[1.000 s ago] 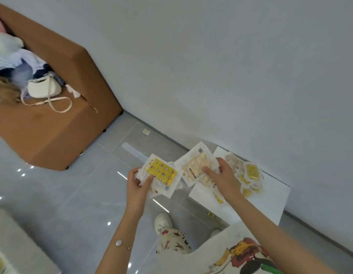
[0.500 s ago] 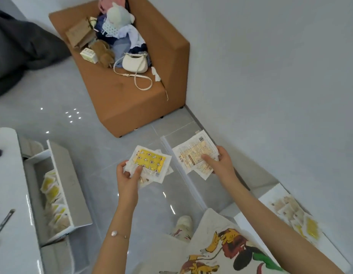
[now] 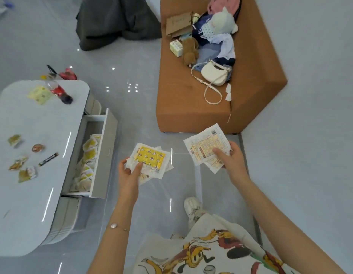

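Glossy grey floor tiles, with a white worktop [image 3: 33, 119] at left, its drawer [image 3: 104, 155] pulled open, and a brown sofa [image 3: 191, 111] behind. The left grip [image 3: 129, 176] pinches a loose fan of yellow-faced sachets [image 3: 149, 160], thumb on top and fingers beneath. The right grip [image 3: 231, 163] likewise pinches a few printed-side sachets [image 3: 206, 144] by their near edge. Both bundles hang in mid-air above the floor, well apart from the drawer, where similar sachets lie. The step appears to be stowing them there. Done well, the thumbs press firmly, since the slick, splayed wrappers could slide out. Each bundle is lowered in turn, flat onto the existing row, and released only once resting.
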A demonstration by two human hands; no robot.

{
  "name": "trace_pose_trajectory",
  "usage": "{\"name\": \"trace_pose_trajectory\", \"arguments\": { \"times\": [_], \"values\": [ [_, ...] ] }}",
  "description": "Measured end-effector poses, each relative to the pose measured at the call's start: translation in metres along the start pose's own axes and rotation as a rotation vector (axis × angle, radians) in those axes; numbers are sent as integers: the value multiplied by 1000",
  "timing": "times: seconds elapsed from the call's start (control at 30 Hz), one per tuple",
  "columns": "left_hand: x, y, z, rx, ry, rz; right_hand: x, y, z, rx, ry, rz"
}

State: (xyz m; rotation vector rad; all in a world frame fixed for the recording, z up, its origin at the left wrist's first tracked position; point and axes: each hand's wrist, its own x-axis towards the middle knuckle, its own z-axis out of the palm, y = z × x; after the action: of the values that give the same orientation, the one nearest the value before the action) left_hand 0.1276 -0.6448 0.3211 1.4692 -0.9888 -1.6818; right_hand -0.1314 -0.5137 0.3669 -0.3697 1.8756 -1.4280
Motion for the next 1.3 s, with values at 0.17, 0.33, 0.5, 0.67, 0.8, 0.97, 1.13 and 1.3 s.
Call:
{"name": "trace_pose_trajectory", "arguments": {
  "times": [0.17, 0.33, 0.5, 0.67, 0.8, 0.97, 1.13, 1.3],
  "values": [
    [25, 21, -6, -104, 199, 3, 68, -44, 35, -75, -127, -22],
    [46, 37, -27, -239, 382, 11, 118, -76, 90, -143, -300, -36],
    [76, 49, -58, -324, 519, -2, 151, -96, 164, -187, -438, -36],
    [123, 52, -96, -377, 597, -32, 173, -101, 249, -265, -568, -39],
    [169, 58, -133, -416, 649, -57, 191, -101, 322, -301, -618, -7],
    [220, 71, -182, -434, 703, -105, 211, -104, 418, -387, -681, 49],
    [263, 82, -221, -436, 768, -154, 226, -92, 509, -487, -788, 53],
    [307, 57, -254, -489, 846, -258, 255, -51, 595, -637, -875, 155]
  ]
}}
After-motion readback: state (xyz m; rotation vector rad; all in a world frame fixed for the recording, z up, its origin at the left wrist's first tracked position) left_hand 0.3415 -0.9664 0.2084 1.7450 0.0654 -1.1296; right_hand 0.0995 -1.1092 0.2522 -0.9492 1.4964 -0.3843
